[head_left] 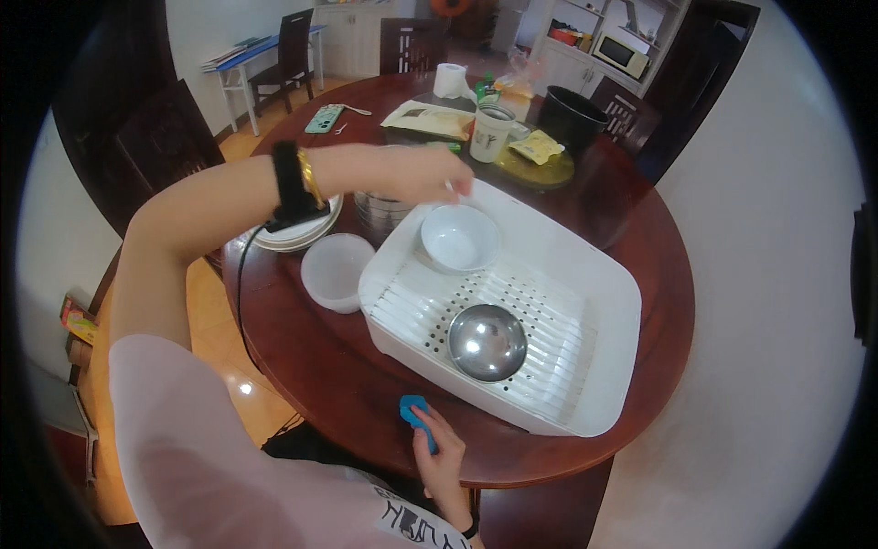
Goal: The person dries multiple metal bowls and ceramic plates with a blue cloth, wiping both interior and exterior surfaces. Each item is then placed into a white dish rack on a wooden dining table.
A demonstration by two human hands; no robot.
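My left arm reaches across from the left. My left hand, a little blurred, hovers over the far rim of a white bowl, its fingers curled together; anything between them is too small to make out. That bowl sits in a white plastic dish rack with a slotted, perforated base. A shiny steel bowl lies in the same rack, nearer to me. At the table's front edge, my right hand is closed around a blue sponge or folded cloth.
Left of the rack are a translucent white bowl, stacked plates and a metal basket, partly under my forearm. Farther back on the round table stand a cup, a black pot, a paper roll and a phone.
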